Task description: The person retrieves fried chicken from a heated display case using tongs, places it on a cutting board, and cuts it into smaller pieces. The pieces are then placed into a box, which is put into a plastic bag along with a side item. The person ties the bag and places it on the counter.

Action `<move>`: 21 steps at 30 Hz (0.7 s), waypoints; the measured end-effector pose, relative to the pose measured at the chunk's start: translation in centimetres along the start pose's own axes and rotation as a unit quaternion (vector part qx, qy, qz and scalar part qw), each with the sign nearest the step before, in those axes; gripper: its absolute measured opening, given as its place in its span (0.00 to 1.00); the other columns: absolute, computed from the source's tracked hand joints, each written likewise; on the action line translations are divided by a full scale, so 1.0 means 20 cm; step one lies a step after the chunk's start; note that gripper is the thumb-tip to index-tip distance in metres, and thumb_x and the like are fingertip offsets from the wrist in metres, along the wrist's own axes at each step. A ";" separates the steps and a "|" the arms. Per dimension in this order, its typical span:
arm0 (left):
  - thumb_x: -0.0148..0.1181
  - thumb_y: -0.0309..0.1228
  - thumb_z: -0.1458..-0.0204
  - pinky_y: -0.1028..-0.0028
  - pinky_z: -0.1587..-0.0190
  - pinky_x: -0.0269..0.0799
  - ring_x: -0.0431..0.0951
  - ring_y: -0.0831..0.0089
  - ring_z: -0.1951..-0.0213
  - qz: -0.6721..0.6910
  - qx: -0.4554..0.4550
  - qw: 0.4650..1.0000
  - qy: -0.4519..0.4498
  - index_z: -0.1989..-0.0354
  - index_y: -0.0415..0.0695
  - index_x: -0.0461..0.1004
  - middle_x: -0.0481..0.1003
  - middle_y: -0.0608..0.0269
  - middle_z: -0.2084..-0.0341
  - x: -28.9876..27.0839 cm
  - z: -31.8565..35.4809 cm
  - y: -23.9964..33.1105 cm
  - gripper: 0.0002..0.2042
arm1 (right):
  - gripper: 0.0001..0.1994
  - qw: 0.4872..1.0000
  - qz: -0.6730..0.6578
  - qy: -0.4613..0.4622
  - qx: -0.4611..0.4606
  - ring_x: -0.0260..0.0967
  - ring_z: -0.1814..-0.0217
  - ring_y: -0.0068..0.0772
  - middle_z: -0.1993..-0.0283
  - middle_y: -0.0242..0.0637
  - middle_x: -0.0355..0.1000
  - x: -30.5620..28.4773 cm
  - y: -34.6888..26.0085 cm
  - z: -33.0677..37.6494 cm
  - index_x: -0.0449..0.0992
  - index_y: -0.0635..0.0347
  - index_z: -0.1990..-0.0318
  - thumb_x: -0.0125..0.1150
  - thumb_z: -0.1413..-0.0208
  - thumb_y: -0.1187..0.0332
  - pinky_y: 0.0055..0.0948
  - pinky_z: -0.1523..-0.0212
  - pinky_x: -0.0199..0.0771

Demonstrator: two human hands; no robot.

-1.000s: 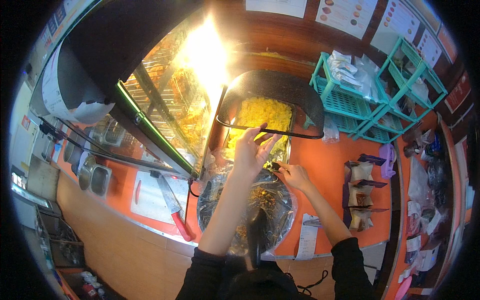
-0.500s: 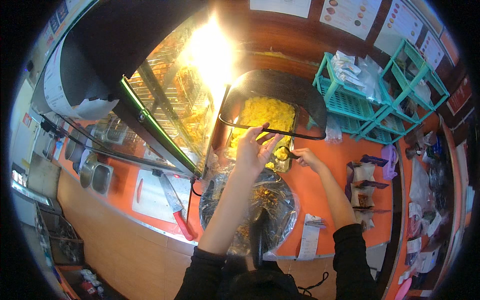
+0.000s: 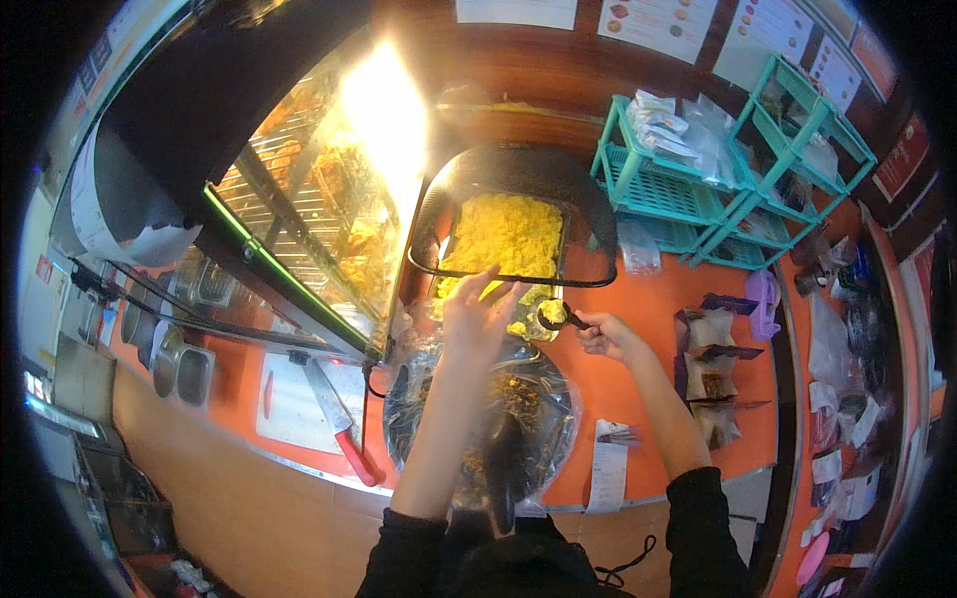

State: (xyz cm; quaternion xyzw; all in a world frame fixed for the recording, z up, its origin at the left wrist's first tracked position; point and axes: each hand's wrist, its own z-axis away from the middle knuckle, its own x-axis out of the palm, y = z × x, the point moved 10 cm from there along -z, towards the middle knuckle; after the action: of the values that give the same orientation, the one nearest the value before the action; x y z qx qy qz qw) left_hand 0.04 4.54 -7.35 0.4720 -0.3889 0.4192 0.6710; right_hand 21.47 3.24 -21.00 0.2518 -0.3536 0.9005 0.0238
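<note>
A dark mesh food cover [image 3: 503, 171] with a black rim stands raised over a metal tray [image 3: 551, 337] of yellow, crumbly food [image 3: 508, 234], seen through the mesh. At the cover's front rim, the fingers of my left hand [image 3: 481, 317] hold it, somewhat spread. My right hand [image 3: 608, 337] grips the handle of a black serving spoon [image 3: 576, 320], with a lump of the yellow food in its bowl, over the tray's near right corner. Below my left forearm, a round dish [image 3: 554, 404] wrapped in clear plastic holds brown bits; a blurred dark handle-like shape partly hides it.
A lit glass display case [image 3: 299, 214] stands on the left. Nearby, a red-handled knife [image 3: 339, 421] lies across a white cutting board [image 3: 289, 409]. Turquoise racks [image 3: 668, 194] rise at the back right, above purple-edged packets [image 3: 713, 379]. A paper slip [image 3: 607, 476] hangs at the counter's front edge.
The whole view has shifted, so most things sit further left. The spoon with its yellow lump has drawn slightly towards me from the tray. My left hand stays at the cover's rim.
</note>
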 end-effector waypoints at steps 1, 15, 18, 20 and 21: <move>0.53 0.26 0.45 0.55 0.34 0.67 0.65 0.39 0.42 0.012 -0.011 1.000 0.003 0.50 0.23 0.61 0.63 0.34 0.48 -0.01 0.00 0.00 0.19 | 0.08 1.000 -0.003 -0.023 -0.010 0.42 0.86 0.12 0.84 0.17 0.49 0.01 0.00 0.03 0.60 0.46 0.64 0.45 0.30 0.59 0.17 0.84 0.45; 0.56 0.26 0.46 0.58 0.36 0.69 0.65 0.41 0.43 -0.004 0.017 0.999 0.051 0.51 0.27 0.63 0.65 0.43 0.49 -0.42 0.10 0.00 0.18 | 0.16 0.976 0.100 0.166 -0.103 0.52 0.85 0.17 0.82 0.21 0.60 -0.71 -0.38 0.94 0.74 0.58 0.64 0.57 0.38 0.52 0.15 0.81 0.53; 0.56 0.27 0.46 0.59 0.38 0.72 0.66 0.41 0.44 -0.026 0.030 0.995 0.095 0.51 0.28 0.63 0.66 0.45 0.51 -0.60 0.08 -0.03 0.18 | 0.19 0.928 0.206 0.296 -0.098 0.56 0.85 0.20 0.81 0.25 0.64 -1.13 -0.51 1.14 0.77 0.58 0.59 0.61 0.42 0.49 0.16 0.79 0.59; 0.56 0.28 0.46 0.58 0.39 0.73 0.67 0.45 0.45 0.002 0.023 0.988 0.154 0.52 0.29 0.64 0.67 0.47 0.53 -0.76 0.06 -0.05 0.17 | 0.15 0.905 0.244 0.340 -0.076 0.52 0.85 0.18 0.82 0.23 0.61 -1.27 -0.56 1.17 0.73 0.54 0.64 0.60 0.41 0.51 0.17 0.81 0.54; 0.56 0.27 0.46 0.58 0.40 0.73 0.67 0.47 0.45 -0.005 0.021 0.988 0.151 0.53 0.29 0.64 0.67 0.48 0.53 -0.79 0.05 -0.05 0.16 | 0.13 0.901 0.239 0.358 -0.055 0.48 0.86 0.14 0.83 0.21 0.57 -1.32 -0.55 1.16 0.70 0.51 0.70 0.59 0.39 0.54 0.17 0.83 0.48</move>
State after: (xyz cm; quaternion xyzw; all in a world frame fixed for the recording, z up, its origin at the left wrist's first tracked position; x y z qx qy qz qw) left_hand -4.69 0.21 -21.92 0.4190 -0.2720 0.4901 0.7143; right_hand 56.97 0.06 -12.03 -0.1810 -0.4198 0.8878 -0.0533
